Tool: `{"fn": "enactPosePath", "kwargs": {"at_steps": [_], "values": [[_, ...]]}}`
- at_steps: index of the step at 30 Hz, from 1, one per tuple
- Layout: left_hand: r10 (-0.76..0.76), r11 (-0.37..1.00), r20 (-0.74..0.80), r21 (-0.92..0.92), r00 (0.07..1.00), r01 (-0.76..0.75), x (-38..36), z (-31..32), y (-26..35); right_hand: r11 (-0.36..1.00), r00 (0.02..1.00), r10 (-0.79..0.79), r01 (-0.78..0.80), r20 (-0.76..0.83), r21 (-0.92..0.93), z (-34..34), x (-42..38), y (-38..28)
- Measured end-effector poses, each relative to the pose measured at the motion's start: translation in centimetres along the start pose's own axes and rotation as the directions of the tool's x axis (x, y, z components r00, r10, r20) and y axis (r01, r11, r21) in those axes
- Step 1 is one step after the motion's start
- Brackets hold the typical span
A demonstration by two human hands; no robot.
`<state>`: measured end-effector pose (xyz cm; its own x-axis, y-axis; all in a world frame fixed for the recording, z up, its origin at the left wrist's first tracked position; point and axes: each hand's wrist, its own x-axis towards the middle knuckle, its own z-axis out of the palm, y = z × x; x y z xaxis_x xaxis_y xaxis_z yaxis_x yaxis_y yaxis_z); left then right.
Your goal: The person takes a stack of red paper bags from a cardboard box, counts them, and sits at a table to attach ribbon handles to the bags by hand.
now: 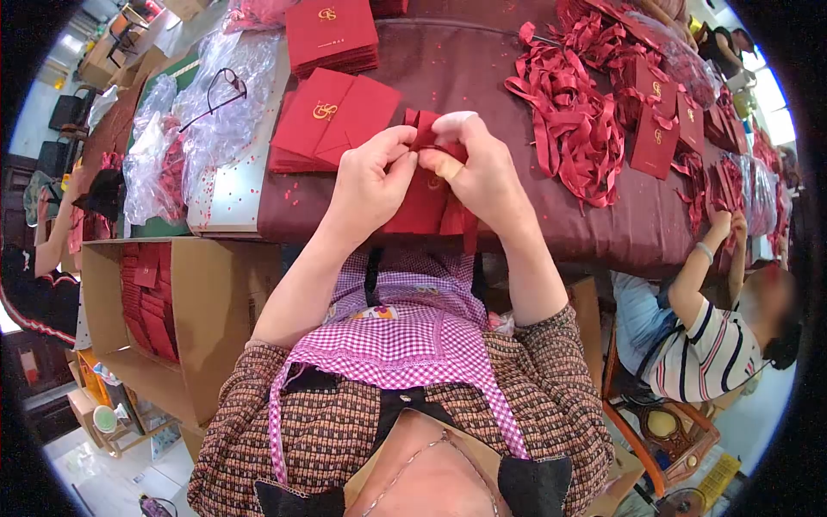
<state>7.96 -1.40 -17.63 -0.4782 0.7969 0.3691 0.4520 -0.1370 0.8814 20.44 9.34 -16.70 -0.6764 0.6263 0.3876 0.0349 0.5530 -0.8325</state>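
Observation:
My left hand (373, 175) and my right hand (476, 165) meet at the table's front edge, fingers pinched together on a dark red ribbon (426, 129). Below the fingers lies a red card-like packet (416, 208) with a gold mark, partly covered by my hands. A ribbon end (470, 231) hangs past the packet on the right. The exact fold or knot between my fingertips is hidden. To the left of my left hand, a stack of red envelopes (353, 108) with gold lettering touches or nearly touches it.
Another red stack (332, 34) stands behind. Loose ribbons (568, 121) pile up at right, beside finished-looking red packets (655, 129). Plastic wrap (228, 112) and glasses (215, 99) lie left. An open carton (215, 302) holds red packets. A co-worker (706, 345) sits at right.

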Motion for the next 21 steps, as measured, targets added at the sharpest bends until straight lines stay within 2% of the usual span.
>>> {"fn": "enactPosePath", "kwargs": {"at_steps": [2,5,6,7,8,9,11,12,13,15,16,17,19,20,21], "values": [[-0.057,0.997,0.014,0.057,0.998,0.056,0.2,-0.4,0.0,1.000,1.000,-0.020,0.020,-0.007,-0.015,-0.2,0.1,0.7],[-0.049,0.999,0.026,0.018,0.998,0.049,0.3,-0.3,0.0,0.996,0.997,-0.070,0.069,-0.012,-0.054,-0.1,0.0,1.0],[-0.050,0.999,0.025,0.018,0.998,0.049,0.3,-0.3,-0.3,0.976,0.985,-0.168,0.160,-0.043,-0.151,0.1,0.0,0.9],[-0.063,0.997,0.103,-0.045,0.993,0.068,0.3,-0.2,-0.7,0.938,0.962,-0.266,0.243,-0.064,-0.249,0.1,-0.1,0.9],[-0.071,0.990,0.182,-0.106,0.981,0.092,0.3,-0.3,-1.0,0.937,0.962,-0.266,0.243,-0.064,-0.249,0.1,-0.1,0.9],[-0.071,0.990,0.182,-0.106,0.981,0.092,0.4,-0.6,-0.8,0.930,0.957,-0.280,0.251,-0.072,-0.269,0.1,-0.2,1.0],[-0.130,0.963,0.303,-0.189,0.944,0.194,0.8,-1.2,-0.3,0.921,0.951,-0.298,0.263,-0.082,-0.288,0.0,-0.3,1.3],[-0.128,0.963,0.301,-0.189,0.945,0.191,0.9,-1.1,-0.3,0.966,0.973,-0.211,0.193,-0.092,-0.174,-0.1,-0.5,1.5],[-0.088,0.976,0.256,-0.173,0.963,0.135,1.0,-0.9,-0.1,0.991,0.988,-0.123,0.118,-0.091,-0.058,-0.2,-0.6,1.6],[-0.044,0.985,0.211,-0.155,0.977,0.078,1.2,-0.6,-0.1,0.997,0.993,-0.076,0.076,-0.085,0.001,-0.1,-0.8,1.9],[0.051,0.999,0.193,-0.004,0.980,-0.051,1.4,-0.5,-0.3,0.998,0.997,-0.024,0.029,-0.076,0.059,-0.1,-0.9,1.9],[0.148,0.973,0.189,0.148,0.971,-0.177,1.5,-0.3,-0.3,0.998,0.997,-0.027,0.031,-0.077,0.058,-0.2,-0.9,1.8],[0.151,0.978,0.159,0.118,0.976,-0.171,1.4,-0.1,-0.2,0.990,0.988,-0.136,0.133,-0.075,-0.047,-0.6,-0.8,1.6],[0.168,0.974,0.158,0.126,0.973,-0.188,1.4,-0.2,-0.5,0.990,0.987,-0.137,0.134,-0.078,-0.050,-0.9,-0.7,1.6],[0.187,0.969,0.157,0.133,0.970,-0.208,1.5,-0.3,-0.5,0.990,0.989,-0.136,0.137,-0.054,0.028,-1.5,-0.3,1.5]]}}
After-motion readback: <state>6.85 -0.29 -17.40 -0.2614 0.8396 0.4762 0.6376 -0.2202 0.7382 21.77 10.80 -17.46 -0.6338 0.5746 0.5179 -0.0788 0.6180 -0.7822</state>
